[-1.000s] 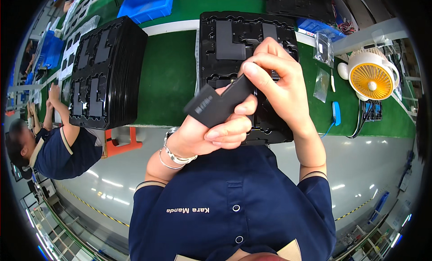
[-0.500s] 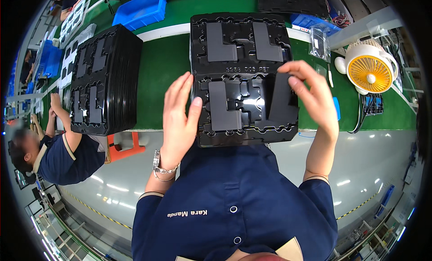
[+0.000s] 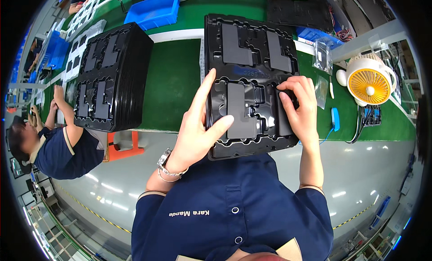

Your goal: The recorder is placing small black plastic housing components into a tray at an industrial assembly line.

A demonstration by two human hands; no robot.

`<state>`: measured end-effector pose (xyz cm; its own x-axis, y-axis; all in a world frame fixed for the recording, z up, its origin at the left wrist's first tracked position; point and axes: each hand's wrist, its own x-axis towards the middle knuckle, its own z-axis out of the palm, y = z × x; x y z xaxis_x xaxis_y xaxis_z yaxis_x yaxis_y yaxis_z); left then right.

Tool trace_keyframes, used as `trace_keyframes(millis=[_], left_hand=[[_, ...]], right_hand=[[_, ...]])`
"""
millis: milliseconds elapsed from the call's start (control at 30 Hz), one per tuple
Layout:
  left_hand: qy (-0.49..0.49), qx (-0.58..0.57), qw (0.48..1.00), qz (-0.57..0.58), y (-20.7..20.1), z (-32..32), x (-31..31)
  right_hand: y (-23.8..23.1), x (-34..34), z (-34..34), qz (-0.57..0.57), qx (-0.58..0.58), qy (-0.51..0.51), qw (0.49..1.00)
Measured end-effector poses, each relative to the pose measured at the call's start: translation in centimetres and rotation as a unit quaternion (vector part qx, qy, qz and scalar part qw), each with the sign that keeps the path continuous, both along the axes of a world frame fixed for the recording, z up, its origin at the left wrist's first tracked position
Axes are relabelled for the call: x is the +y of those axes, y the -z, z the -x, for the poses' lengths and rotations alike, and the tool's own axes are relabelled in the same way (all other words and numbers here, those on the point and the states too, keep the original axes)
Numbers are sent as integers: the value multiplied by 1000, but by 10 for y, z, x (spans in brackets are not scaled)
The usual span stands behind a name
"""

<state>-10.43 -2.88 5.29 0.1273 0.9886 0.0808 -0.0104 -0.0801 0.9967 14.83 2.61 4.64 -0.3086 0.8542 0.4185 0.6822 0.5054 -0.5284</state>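
Note:
A black moulded plastic tray (image 3: 245, 150) lies in front of me, slightly askew, at the bench's near edge. Flat, dark, L-shaped pieces lie in its pockets, among them one at the near left (image 3: 238, 119). My left hand (image 3: 194, 128) holds the tray's left edge, thumb over the top and fingers along the side. At the near right pocket my right hand (image 3: 300, 105) is closed with bent fingers on the edge of another L-shaped piece (image 3: 283, 119), which sits tilted there. Part of that piece is hidden by the hand.
A tall stack of similar filled trays (image 3: 130, 81) stands to the left, beside a co-worker (image 3: 67, 148). Behind it is a blue bin (image 3: 153, 11). On the right are a white and yellow fan (image 3: 370, 78), a blue tool with a cord (image 3: 335, 119) and clear bags (image 3: 321, 92).
The tray has shifted right and turned a little. My left hand has moved right with its thumb now over the tray. The piece in my right hand has moved toward the tray's right edge.

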Motion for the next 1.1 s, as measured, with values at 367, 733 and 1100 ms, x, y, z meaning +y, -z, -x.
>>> trace_keyframes(millis=[367, 733, 1100], left_hand=[[-22, -309, 944, 114, 1, 39, -4], [-212, -180, 960, -5, -37, 138, -41], [-228, -43, 969, 82, -34, 332, -43]], right_hand=[[-96, 13, 45, -61, 33, -91, 993], [-97, 66, 86, 20, 158, -128, 979], [-13, 117, 111, -106, -286, -5, 952]])
